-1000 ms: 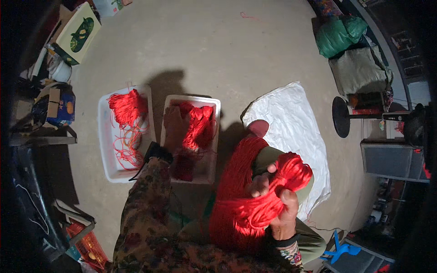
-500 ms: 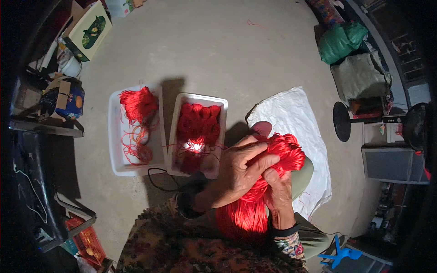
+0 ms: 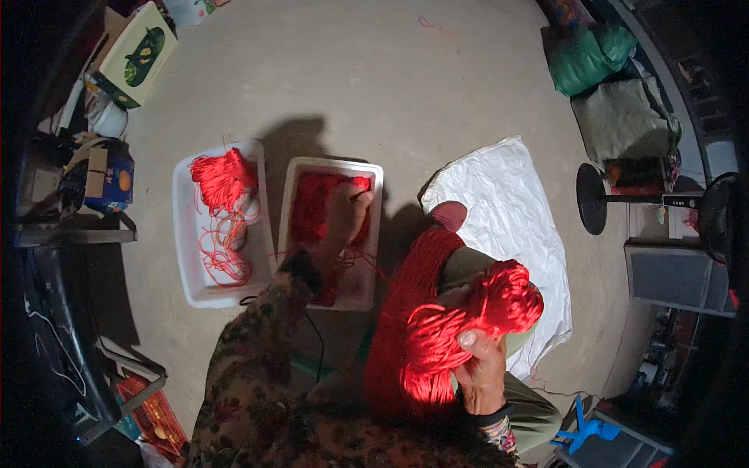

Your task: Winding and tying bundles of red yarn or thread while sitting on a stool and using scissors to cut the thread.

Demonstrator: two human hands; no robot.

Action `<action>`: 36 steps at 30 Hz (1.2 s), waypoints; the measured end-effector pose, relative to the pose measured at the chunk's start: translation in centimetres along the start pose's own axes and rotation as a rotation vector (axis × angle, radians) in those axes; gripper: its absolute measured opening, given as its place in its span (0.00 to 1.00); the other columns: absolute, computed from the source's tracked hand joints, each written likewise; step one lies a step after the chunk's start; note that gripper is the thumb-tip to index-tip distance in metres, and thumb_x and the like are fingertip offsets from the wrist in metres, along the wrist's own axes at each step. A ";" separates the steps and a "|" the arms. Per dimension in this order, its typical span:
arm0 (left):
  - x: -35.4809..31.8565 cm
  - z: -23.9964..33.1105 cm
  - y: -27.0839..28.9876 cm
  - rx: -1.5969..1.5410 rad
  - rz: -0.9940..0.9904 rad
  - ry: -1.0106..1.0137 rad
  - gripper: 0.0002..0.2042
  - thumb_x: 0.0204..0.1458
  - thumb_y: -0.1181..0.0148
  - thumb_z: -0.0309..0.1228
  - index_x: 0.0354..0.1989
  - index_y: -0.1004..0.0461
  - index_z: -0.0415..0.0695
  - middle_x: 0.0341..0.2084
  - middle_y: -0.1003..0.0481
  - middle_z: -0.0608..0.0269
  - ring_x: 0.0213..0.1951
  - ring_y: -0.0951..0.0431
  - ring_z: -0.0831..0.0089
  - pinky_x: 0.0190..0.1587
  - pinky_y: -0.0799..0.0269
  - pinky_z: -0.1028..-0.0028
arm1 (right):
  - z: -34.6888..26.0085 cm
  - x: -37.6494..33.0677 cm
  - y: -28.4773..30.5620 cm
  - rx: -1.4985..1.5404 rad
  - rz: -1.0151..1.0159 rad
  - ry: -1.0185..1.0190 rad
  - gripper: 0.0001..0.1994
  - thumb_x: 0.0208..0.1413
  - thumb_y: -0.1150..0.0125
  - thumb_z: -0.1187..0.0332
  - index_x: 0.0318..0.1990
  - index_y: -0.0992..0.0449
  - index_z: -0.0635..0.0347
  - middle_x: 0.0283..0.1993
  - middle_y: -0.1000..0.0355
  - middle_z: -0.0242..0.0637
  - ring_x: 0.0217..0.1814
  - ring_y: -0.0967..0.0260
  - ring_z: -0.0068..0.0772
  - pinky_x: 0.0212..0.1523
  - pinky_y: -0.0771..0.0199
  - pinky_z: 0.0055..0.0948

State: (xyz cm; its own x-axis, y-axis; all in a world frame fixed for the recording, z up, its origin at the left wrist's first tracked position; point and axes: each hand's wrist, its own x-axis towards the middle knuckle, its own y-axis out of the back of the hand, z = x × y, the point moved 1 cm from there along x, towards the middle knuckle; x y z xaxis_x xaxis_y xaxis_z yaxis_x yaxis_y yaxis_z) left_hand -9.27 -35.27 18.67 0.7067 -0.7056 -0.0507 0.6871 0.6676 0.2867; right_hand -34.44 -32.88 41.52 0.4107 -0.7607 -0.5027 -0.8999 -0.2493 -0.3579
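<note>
My right hand (image 3: 481, 373) is closed round a thick hank of red cord (image 3: 449, 335), its thumb pressed on the near side. The looped end of that hank stands up past the hand, and more red strands hang over my thigh. My left hand (image 3: 348, 218) reaches into the right-hand white box (image 3: 374, 265), over the red cord bundles (image 3: 310, 204) that lie there. Its fingers are dim and partly hidden, so their grip does not show clearly.
To the left stands another white tub (image 3: 187, 261) with a red hank (image 3: 225, 179) and loose strands. A white sheet (image 3: 515, 203) lies right of my knee. A black fan (image 3: 591, 199) and a green bag (image 3: 585, 62) are at the right, a cardboard box (image 3: 136, 62) at the far left.
My left hand has let go of the hank and moved left and forward into the box. The right hand keeps holding the hank, now tilted more to the right.
</note>
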 end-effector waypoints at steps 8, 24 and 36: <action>3.7 -12.1 -4.1 0.813 0.147 0.105 0.15 0.41 0.36 0.39 0.27 0.25 0.37 0.29 0.25 0.46 0.37 0.23 0.50 0.39 0.27 0.58 | 0.0 -0.1 0.1 0.147 -0.050 -0.057 0.29 0.37 0.36 0.88 0.51 0.34 0.62 0.43 0.29 0.36 0.38 0.27 0.30 0.40 0.22 0.32; -2.2 9.6 7.9 0.052 -0.153 -0.119 0.16 0.43 0.36 0.32 0.39 0.26 0.37 0.32 0.24 0.52 0.38 0.22 0.64 0.42 0.28 0.68 | -0.4 0.0 -1.1 -0.167 -0.103 0.133 0.18 0.41 0.32 0.81 0.41 0.29 0.61 0.36 0.29 0.29 0.38 0.31 0.23 0.43 0.28 0.27; -11.4 20.1 5.2 -0.234 -0.255 -0.622 0.12 0.42 0.35 0.25 0.35 0.29 0.35 0.46 0.30 0.49 0.48 0.28 0.60 0.49 0.32 0.69 | 0.6 -1.7 0.9 -0.095 -0.151 0.040 0.25 0.41 0.31 0.78 0.50 0.33 0.61 0.44 0.32 0.31 0.44 0.33 0.26 0.49 0.31 0.30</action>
State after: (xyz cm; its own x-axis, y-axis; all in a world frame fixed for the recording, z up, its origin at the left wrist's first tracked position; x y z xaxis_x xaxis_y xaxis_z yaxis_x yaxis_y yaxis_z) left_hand -17.13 -28.55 40.00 0.3403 -0.8047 0.4865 0.8855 0.4483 0.1220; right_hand -35.82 -31.43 41.55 0.5381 -0.7331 -0.4160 -0.8388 -0.4169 -0.3502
